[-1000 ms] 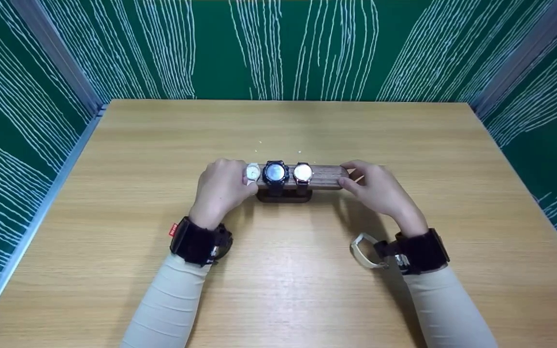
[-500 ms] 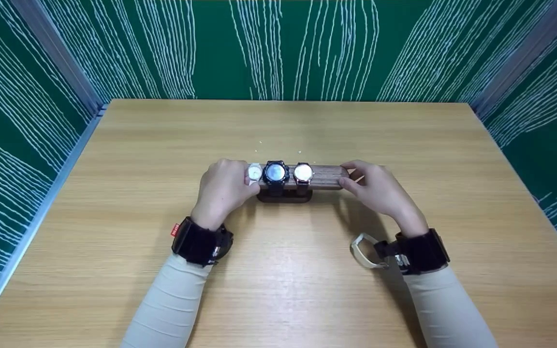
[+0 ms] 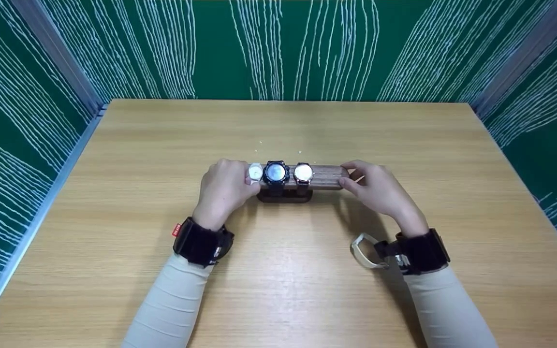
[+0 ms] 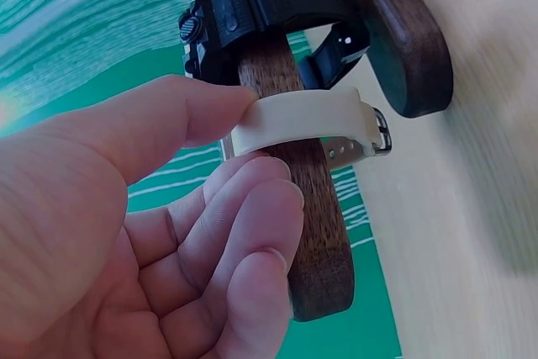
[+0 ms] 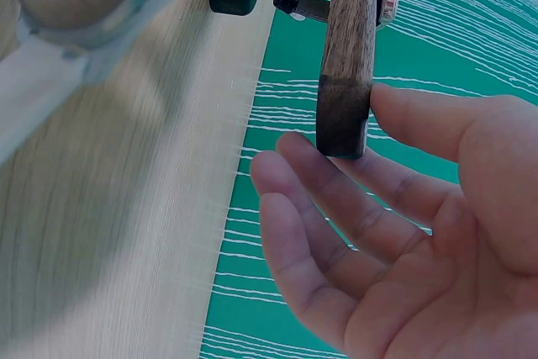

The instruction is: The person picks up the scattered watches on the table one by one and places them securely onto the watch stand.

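Note:
A wooden watch stand (image 3: 327, 177) with a dark base (image 3: 285, 197) holds a white watch (image 3: 255, 172), a black watch (image 3: 276, 172) and a round-dial watch (image 3: 303, 172) on its bar. My left hand (image 3: 223, 188) pinches the white watch at the bar's left end. In the left wrist view, the thumb lies against its pale strap (image 4: 294, 115), while the other fingers curl beside the bar (image 4: 324, 241). My right hand (image 3: 380, 191) holds the bar's right end between thumb and fingers. In the right wrist view, the thumb touches the bar's tip (image 5: 345, 115).
On the table (image 3: 278, 299), a loose watch with a white strap (image 3: 363, 256) lies close to the right wrist. It shows blurred at the upper left of the right wrist view. Green walls (image 3: 283, 48) with white lines stand behind and at both sides.
The white watch and my left hand have shifted slightly right along the bar, closer to the black watch. My right hand and the stand have kept their place.

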A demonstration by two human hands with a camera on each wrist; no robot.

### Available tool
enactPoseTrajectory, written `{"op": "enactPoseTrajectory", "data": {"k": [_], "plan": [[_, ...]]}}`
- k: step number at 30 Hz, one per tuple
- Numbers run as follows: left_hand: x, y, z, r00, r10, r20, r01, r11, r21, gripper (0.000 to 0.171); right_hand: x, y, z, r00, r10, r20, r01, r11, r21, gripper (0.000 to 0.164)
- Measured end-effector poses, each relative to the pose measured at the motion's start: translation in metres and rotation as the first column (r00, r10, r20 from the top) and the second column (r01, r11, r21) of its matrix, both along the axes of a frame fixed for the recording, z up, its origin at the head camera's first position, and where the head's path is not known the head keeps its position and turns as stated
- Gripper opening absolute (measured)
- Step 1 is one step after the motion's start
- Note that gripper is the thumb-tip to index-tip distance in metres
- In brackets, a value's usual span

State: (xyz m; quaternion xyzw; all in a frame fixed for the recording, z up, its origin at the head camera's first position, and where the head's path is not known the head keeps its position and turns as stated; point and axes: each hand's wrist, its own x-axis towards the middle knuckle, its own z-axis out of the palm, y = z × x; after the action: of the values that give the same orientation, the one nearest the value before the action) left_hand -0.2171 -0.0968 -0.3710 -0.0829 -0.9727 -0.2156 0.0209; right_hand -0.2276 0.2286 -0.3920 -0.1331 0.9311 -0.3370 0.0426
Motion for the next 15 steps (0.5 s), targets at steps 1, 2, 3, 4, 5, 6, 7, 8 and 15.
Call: {"op": "enactPoseTrajectory", "data": {"k": [1,2,3,4,5,6,7,8,15], "plan": [[0.0001,0.0002,-0.0003,1.000,0.003,-0.004,-0.003,1.000,0.003,0.042,0.0000,0.0000,-0.0001,1.000,0.000,0.000,0.000,1.000,0.000,0.044],[0.0003,0.0005,-0.0005,1.000,0.006,-0.009,-0.006,1.000,0.007,0.043,0.0000,0.0000,-0.0001,1.000,-0.001,0.000,0.001,1.000,0.000,0.044],[0.0004,0.0008,-0.0007,1.000,0.008,-0.014,-0.008,1.000,0.009,0.045,0.0000,-0.0001,-0.0001,1.000,-0.001,0.000,0.001,1.000,0.002,0.044],[0.0007,0.0009,-0.0007,1.000,0.010,-0.018,-0.010,1.000,0.013,0.046,0.0001,-0.0002,0.0000,1.000,-0.001,0.000,0.001,1.000,0.002,0.044],[0.0008,0.0009,-0.0007,1.000,0.011,-0.020,-0.011,1.000,0.017,0.048,0.0001,-0.0003,0.0001,1.000,-0.001,0.000,0.001,1.000,0.001,0.044],[0.0010,0.0010,-0.0007,1.000,0.012,-0.022,-0.012,1.000,0.020,0.050,0.0001,-0.0004,0.0002,1.000,-0.001,0.000,0.001,1.000,0.001,0.044],[0.0014,0.0009,-0.0006,1.000,0.011,-0.021,-0.010,1.000,0.023,0.051,0.0001,-0.0004,0.0002,1.000,-0.001,-0.001,0.001,1.000,0.001,0.043],[0.0018,0.0008,-0.0004,1.000,0.010,-0.021,-0.009,1.000,0.025,0.053,0.0001,-0.0005,0.0002,1.000,-0.001,-0.001,0.001,1.000,0.002,0.043],[0.0013,0.0002,-0.0007,1.000,-0.006,-0.025,0.007,0.999,0.040,0.054,0.0002,0.0002,0.0001,1.000,-0.008,0.008,0.008,1.000,0.004,0.045]]}}
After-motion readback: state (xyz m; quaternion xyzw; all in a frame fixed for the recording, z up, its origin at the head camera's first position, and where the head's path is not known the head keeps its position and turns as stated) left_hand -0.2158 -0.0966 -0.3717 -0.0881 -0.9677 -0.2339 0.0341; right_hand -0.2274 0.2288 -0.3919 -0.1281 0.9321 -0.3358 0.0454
